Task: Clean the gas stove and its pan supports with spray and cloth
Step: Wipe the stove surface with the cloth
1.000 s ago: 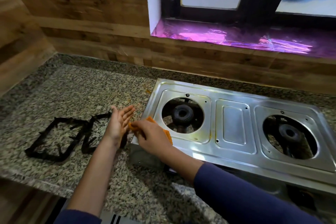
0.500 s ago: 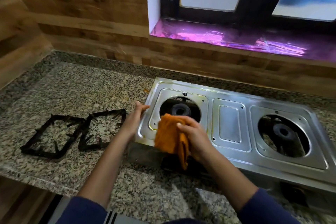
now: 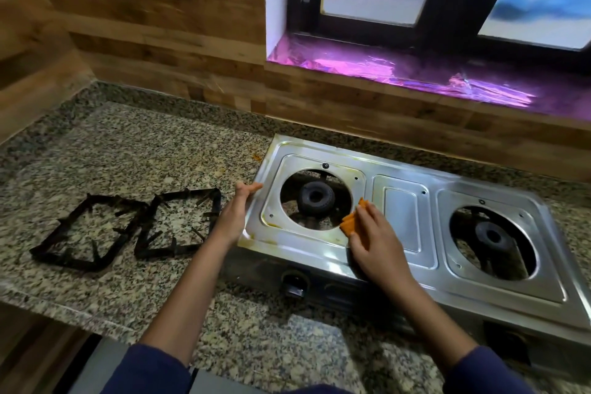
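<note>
Here, in the head view looking down, my left hand (image 3: pixel 238 211) lies open, fingers straight, braced against the left edge of the gas stove (image 3: pixel 401 217) to steady it on the speckled surface (image 3: pixel 128 153). My right hand (image 3: pixel 375 243) is flattened over a folded orange cloth (image 3: pixel 348 224). That grip is open, pressing rather than clenching, at the right rim of the opening around the left burner (image 3: pixel 315 198). The two black pan supports (image 3: pixel 68 261) lie side by side on the surface, left of the stove and apart from it. No spray bottle is in view. I judge that I am wiping the steel top. Yellowish stains (image 3: pixel 262 240) show near the front left corner, so the next move calls for firm strokes that way while the left hand braces.
</note>
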Available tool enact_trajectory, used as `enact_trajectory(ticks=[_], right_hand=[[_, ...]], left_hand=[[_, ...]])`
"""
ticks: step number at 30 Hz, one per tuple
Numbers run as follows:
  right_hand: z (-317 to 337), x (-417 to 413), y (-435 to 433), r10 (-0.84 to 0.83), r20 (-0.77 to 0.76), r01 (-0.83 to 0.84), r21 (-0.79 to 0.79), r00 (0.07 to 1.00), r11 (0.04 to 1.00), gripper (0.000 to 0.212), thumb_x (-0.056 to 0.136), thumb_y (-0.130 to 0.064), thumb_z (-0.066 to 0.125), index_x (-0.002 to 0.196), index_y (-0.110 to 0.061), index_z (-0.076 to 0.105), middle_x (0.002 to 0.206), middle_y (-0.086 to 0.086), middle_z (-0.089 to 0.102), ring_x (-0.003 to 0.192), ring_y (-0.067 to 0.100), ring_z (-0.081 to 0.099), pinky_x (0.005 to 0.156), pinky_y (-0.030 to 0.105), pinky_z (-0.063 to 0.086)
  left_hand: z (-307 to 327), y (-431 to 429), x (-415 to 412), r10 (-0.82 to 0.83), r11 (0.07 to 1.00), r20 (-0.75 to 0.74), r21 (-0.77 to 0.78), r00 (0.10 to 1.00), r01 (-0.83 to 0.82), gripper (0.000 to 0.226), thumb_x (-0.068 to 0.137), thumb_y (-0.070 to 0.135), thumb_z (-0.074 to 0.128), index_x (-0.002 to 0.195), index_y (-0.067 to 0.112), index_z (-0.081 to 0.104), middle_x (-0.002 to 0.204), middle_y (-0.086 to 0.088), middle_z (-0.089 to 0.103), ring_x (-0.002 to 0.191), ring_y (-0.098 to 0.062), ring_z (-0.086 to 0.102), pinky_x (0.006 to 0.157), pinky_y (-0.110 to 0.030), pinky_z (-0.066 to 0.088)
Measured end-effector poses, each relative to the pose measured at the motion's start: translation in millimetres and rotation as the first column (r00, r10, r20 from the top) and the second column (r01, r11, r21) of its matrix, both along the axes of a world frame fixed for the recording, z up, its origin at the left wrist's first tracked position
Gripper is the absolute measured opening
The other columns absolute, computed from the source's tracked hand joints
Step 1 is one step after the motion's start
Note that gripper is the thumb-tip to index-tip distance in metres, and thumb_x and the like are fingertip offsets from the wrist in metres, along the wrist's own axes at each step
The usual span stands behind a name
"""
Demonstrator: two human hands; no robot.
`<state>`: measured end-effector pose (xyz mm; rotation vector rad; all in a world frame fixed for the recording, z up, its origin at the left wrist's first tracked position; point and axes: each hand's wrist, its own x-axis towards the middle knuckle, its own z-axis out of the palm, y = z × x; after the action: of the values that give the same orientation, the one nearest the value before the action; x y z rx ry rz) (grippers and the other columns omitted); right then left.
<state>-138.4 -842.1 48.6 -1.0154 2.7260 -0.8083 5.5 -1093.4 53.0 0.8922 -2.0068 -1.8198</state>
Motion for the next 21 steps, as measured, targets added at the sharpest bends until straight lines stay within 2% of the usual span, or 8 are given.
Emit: enact_trajectory(ticks=[3, 6, 8, 10, 13, 15, 18, 21], right_hand=[[-2.1, 31.3, -13.0, 0.036, 0.019, -0.035, -0.042, 0.999, 0.998, 0.057, 0.095, -0.029, 0.055, 0.149, -0.018, 0.038, 0.159, 0.001, 0.028, 0.146, 0.017, 0.025, 0.117, 0.028, 0.020], [-5.0, 71.1, -41.2, 0.172, 0.006, -0.170, -0.127, 0.985, 0.977, 0.055, 0.096, -0.028, 0.055, 0.147, -0.015, 0.042, 0.157, 0.003, 0.032, 0.147, 0.017, 0.024, 0.117, 0.021, 0.012], [-6.4, 89.1, -73.6, 0.268, -0.017, -0.267, -0.163, 0.963, 0.950, 0.053, 0.097, -0.027, 0.054, 0.147, -0.014, 0.042, 0.156, 0.007, 0.033, 0.147, 0.021, 0.025, 0.119, 0.025, 0.013], [-4.8, 99.3, -110.8, 0.326, -0.040, -0.327, -0.180, 0.945, 0.928, 0.052, 0.096, -0.024, 0.053, 0.145, -0.010, 0.043, 0.154, 0.013, 0.035, 0.144, 0.027, 0.028, 0.121, 0.036, 0.022], [-1.8, 110.8, -154.2, 0.400, -0.021, -0.398, -0.169, 0.916, 0.902, 0.052, 0.093, -0.020, 0.053, 0.143, -0.008, 0.043, 0.150, 0.016, 0.038, 0.139, 0.033, 0.033, 0.118, 0.043, 0.028], [-0.6, 113.7, -166.0, 0.522, -0.046, -0.523, -0.152, 0.852, 0.839, 0.048, 0.087, -0.014, 0.056, 0.135, -0.009, 0.051, 0.139, 0.016, 0.048, 0.125, 0.033, 0.043, 0.106, 0.045, 0.040], [-0.1, 107.1, -161.6, 0.682, -0.084, -0.688, -0.107, 0.726, 0.718, 0.044, 0.083, -0.008, 0.060, 0.127, -0.007, 0.059, 0.127, 0.014, 0.057, 0.111, 0.031, 0.053, 0.092, 0.041, 0.046], [4.4, 98.9, -143.1, 0.783, -0.060, -0.783, -0.124, 0.619, 0.610, 0.048, 0.083, -0.004, 0.061, 0.130, -0.009, 0.060, 0.133, 0.012, 0.057, 0.115, 0.028, 0.056, 0.093, 0.034, 0.045]], left_hand=[[1.0, -2.1, 1.4, 0.011, 0.998, -0.008, 0.069, 1.000, -0.010, 0.081, 0.061, 0.100, 0.019, 0.114, 0.053, 0.058, 0.146, 0.001, 0.047, 0.136, -0.018, 0.041, 0.115, -0.050, 0.030], [11.7, -1.0, 0.4, 0.073, 0.983, -0.034, 0.172, 0.997, -0.066, 0.081, 0.078, 0.085, 0.014, 0.126, 0.033, 0.055, 0.144, -0.003, 0.049, 0.135, -0.019, 0.043, 0.109, -0.036, 0.036], [11.9, -4.5, -0.2, 0.111, 0.975, -0.046, 0.198, 0.993, -0.100, 0.077, 0.093, 0.064, 0.002, 0.134, 0.020, 0.051, 0.138, -0.002, 0.053, 0.131, -0.016, 0.045, 0.100, -0.025, 0.039], [13.1, -9.2, 2.7, 0.096, 0.975, -0.029, 0.205, 0.995, -0.088, 0.081, 0.095, 0.061, -0.001, 0.138, 0.013, 0.048, 0.136, 0.002, 0.053, 0.127, -0.011, 0.044, 0.095, -0.020, 0.038], [18.5, -17.6, 9.5, 0.083, 0.975, 0.001, 0.206, 0.997, -0.081, 0.086, 0.089, 0.069, 0.004, 0.142, 0.017, 0.046, 0.144, -0.002, 0.047, 0.127, -0.015, 0.048, 0.096, -0.027, 0.039], [22.5, -22.3, 13.9, 0.110, 0.976, -0.004, 0.189, 0.994, -0.108, 0.081, 0.094, 0.063, 0.001, 0.142, 0.016, 0.046, 0.147, 0.000, 0.043, 0.130, -0.015, 0.044, 0.100, -0.027, 0.033], [23.3, -31.2, 20.7, 0.118, 0.986, 0.026, 0.120, 0.993, -0.120, 0.084, 0.088, 0.069, 0.001, 0.138, 0.022, 0.050, 0.153, 0.001, 0.039, 0.144, -0.017, 0.028, 0.115, -0.036, 0.018], [20.2, -32.2, 27.1, 0.097, 0.993, 0.083, 0.060, 0.992, -0.102, 0.088, 0.080, 0.074, 0.002, 0.134, 0.027, 0.053, 0.152, -0.001, 0.040, 0.144, -0.019, 0.028, 0.116, -0.042, 0.016]])
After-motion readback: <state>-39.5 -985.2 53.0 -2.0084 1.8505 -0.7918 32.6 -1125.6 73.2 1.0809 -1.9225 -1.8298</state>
